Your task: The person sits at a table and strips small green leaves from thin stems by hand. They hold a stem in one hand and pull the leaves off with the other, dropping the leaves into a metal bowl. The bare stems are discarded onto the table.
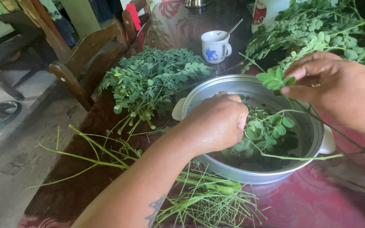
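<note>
Bare stems [208,198] lie nearest on the table [317,202]. One metal pot [250,169] holds picked leaves [262,131]. Above it the left hand [214,124] is clenched round the leafy sprig [275,79], whose tip the right hand [339,90] pinches. Beyond lie two leaf piles [157,78], one cup [214,46] with a spoon [232,29], and two wooden chairs [85,55].

**Hidden and cut off**

Left hand [214,124] fingertips out of sight, curled under among leaves in the metal pot [233,169]; grip unclear. Pot's near-left rim covered by that wrist. Right hand [339,90] cropped at the right edge. White container [267,12] and leafy branch pile [334,29] cut by the top edge. Wooden chair [85,55] partly out of frame.
</note>
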